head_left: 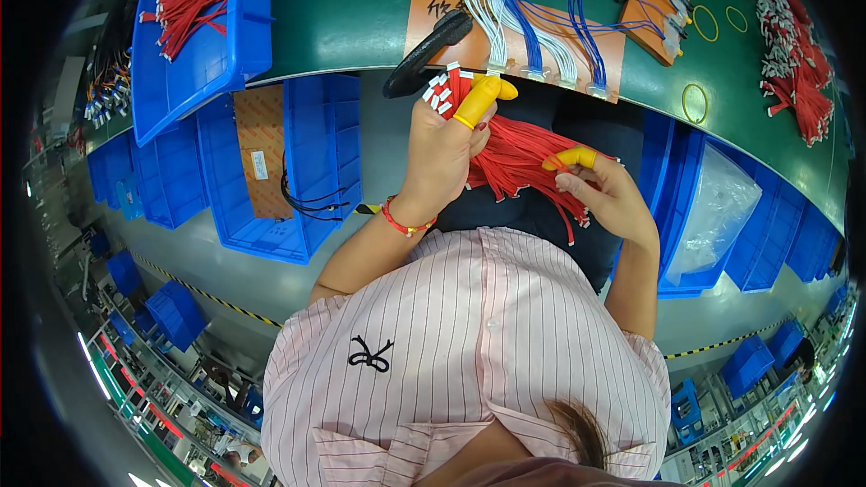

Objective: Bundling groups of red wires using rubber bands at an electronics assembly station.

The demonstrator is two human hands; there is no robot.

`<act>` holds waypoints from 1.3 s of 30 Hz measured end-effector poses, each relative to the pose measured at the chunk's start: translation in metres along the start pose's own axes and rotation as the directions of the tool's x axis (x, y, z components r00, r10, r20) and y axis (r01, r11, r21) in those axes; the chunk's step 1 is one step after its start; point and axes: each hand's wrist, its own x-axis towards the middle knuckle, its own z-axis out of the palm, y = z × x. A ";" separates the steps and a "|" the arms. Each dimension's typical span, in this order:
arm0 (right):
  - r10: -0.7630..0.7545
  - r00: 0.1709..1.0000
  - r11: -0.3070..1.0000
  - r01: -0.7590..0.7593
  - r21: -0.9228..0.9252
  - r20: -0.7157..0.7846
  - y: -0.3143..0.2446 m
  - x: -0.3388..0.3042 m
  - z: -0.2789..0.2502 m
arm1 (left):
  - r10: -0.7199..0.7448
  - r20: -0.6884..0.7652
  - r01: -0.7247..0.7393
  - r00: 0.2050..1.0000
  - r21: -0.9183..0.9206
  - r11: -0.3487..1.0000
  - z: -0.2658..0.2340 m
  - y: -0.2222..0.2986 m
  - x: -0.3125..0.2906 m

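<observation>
A thick bundle of red wires point(514, 158) with small white connectors hangs in front of the table edge, over my lap. My left hand point(446, 140) is closed round its upper end, yellow finger cots on the digits, white connectors poking out above the fist. At the bundle's loose lower end is my right hand point(606, 185), its thumb and a yellow-cotted finger pinching some of the red wires. Just beyond my left hand, white and blue cables point(510, 9) end at clear connectors along an orange board point(586, 45). A black curved handle-like object point(428, 54) lies beside that board.
Across the green table point(343, 9), a blue bin point(239, 45) of red wires stands at left. More red wire bundles point(794, 63) lie at right, near yellow rubber bands point(695, 104). Below the edge are blue crates point(307, 225), one holding clear plastic point(713, 207).
</observation>
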 end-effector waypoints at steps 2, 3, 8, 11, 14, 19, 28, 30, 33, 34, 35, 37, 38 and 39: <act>-0.061 0.998 0.990 0.064 -0.126 0.027 -0.001 -0.002 0.000 | 0.010 -0.014 -0.010 1.000 -0.001 1.000 0.001 0.000 0.001; -0.107 0.993 0.969 0.115 -0.219 0.044 -0.004 -0.001 -0.001 | 0.015 -0.022 -0.015 1.000 -0.001 1.000 0.001 0.000 0.001; -0.157 0.986 0.939 0.168 -0.301 0.059 -0.020 -0.006 0.000 | 0.091 -0.066 -0.087 0.994 0.049 0.995 0.003 -0.003 0.003; -0.199 0.980 0.920 0.190 -0.343 0.007 -0.022 -0.009 -0.001 | 0.081 -0.071 -0.084 0.994 -0.033 0.996 0.007 -0.003 0.003; -0.257 0.965 0.865 0.208 -0.456 -0.048 -0.021 -0.010 -0.003 | 0.006 -0.001 -0.006 1.000 -0.102 0.995 0.005 -0.001 0.004; -0.135 0.975 0.969 0.093 -0.229 -0.178 -0.013 -0.015 -0.014 | -0.130 0.190 0.165 0.973 -0.180 0.970 -0.010 0.005 0.002; -0.157 0.964 0.927 0.218 0.305 -0.214 -0.011 -0.023 -0.028 | -0.215 0.202 0.201 0.956 0.089 0.976 0.005 -0.012 -0.021; -0.152 0.948 0.945 0.222 0.239 -0.281 -0.008 -0.023 -0.031 | -0.196 0.205 0.179 0.959 0.099 0.979 0.002 -0.012 -0.022; -0.129 0.931 0.939 0.225 0.260 -0.341 -0.006 -0.025 -0.033 | -0.201 0.169 0.200 0.965 0.027 0.980 -0.002 -0.011 -0.019; -0.132 0.929 0.920 0.245 0.306 -0.345 -0.003 -0.024 -0.035 | -0.200 0.138 0.201 0.970 0.002 0.980 -0.003 -0.011 -0.018; -0.137 0.926 0.897 0.266 0.351 -0.352 0.000 -0.024 -0.036 | -0.201 0.119 0.202 0.972 0.005 0.979 -0.002 -0.010 -0.018; -0.245 0.917 0.773 0.381 0.507 -0.314 0.004 -0.021 -0.032 | -0.199 0.164 0.199 0.966 0.015 0.980 -0.005 -0.012 -0.017; -0.301 0.905 0.696 0.424 0.580 -0.301 0.005 -0.018 -0.028 | -0.197 0.184 0.196 0.963 0.019 0.980 -0.006 -0.013 -0.017; -0.314 0.894 0.624 0.447 0.641 -0.319 0.005 -0.014 -0.023 | -0.201 0.174 0.201 0.964 0.019 0.979 -0.005 -0.014 -0.016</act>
